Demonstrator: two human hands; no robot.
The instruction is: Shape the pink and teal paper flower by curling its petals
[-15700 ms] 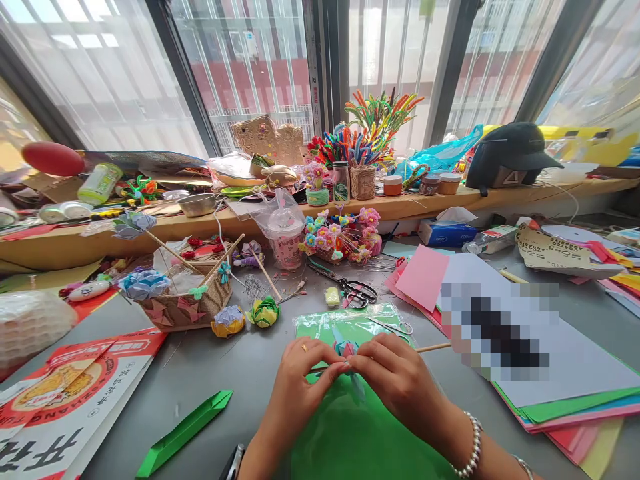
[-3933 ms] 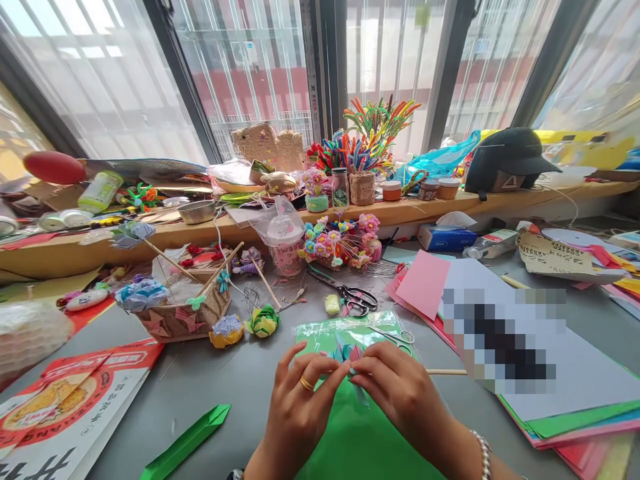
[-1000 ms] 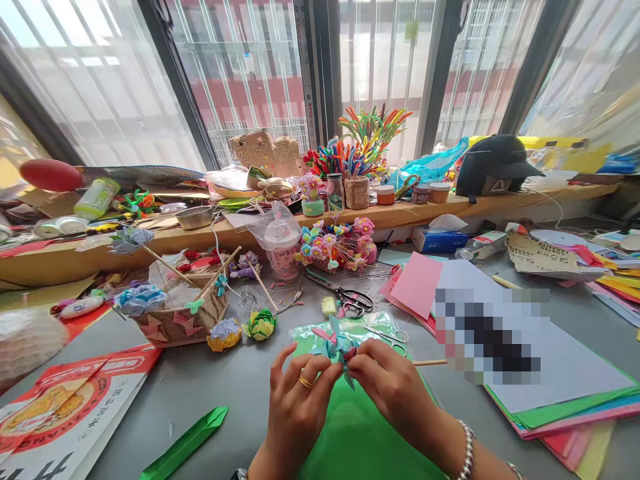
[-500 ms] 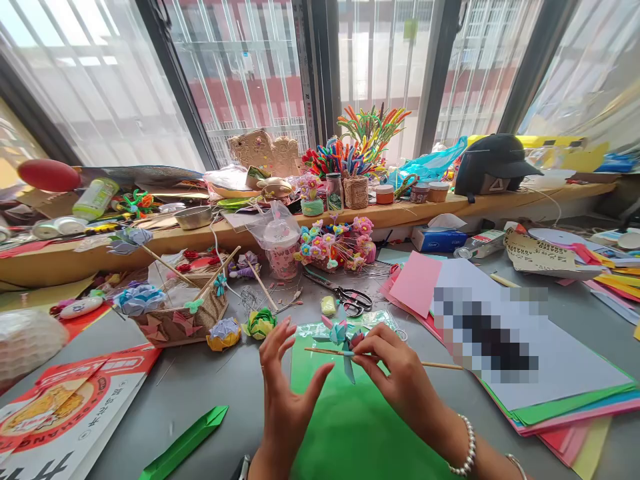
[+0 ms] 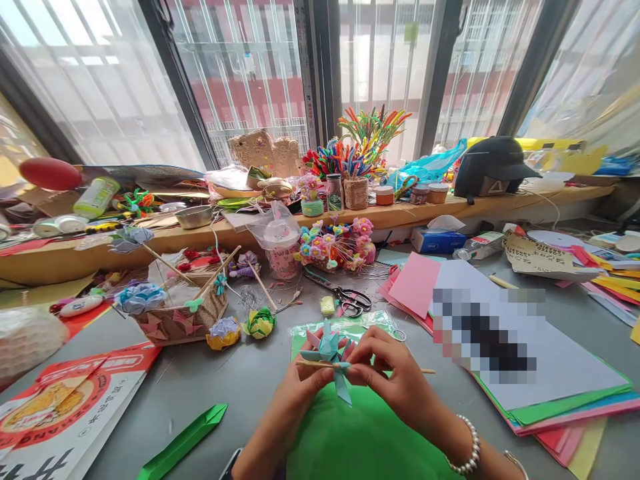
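Observation:
A folded paper flower (image 5: pixel 329 347) in light blue and pink is held between my hands over the green sheet. A thin wooden stick (image 5: pixel 315 364) lies crosswise just below it, with a light blue paper strip (image 5: pixel 343 387) wrapped at the crossing and hanging down. My left hand (image 5: pixel 295 393) pinches the left part of the stick, thumb in front and fingers behind near the flower. My right hand (image 5: pixel 390 370) pinches the stick where the blue strip meets it; the stick's far end shows past the hand. The fingertips partly hide the join.
Under my hands lies a green sheet (image 5: pixel 365 440). Ahead are scissors (image 5: pixel 353 300) and a green-yellow paper flower (image 5: pixel 261 323). A cardboard basket (image 5: pixel 185 323) stands left, with a folded green paper strip (image 5: pixel 185 443) nearer me. Stacked coloured paper (image 5: pixel 565 393) lies right; a cluttered wooden ledge (image 5: pixel 240 230) runs behind.
My left hand, open and apart before, has moved in and closed on the stick near the flower. My right hand, the stick and the flower have shifted slightly left and down.

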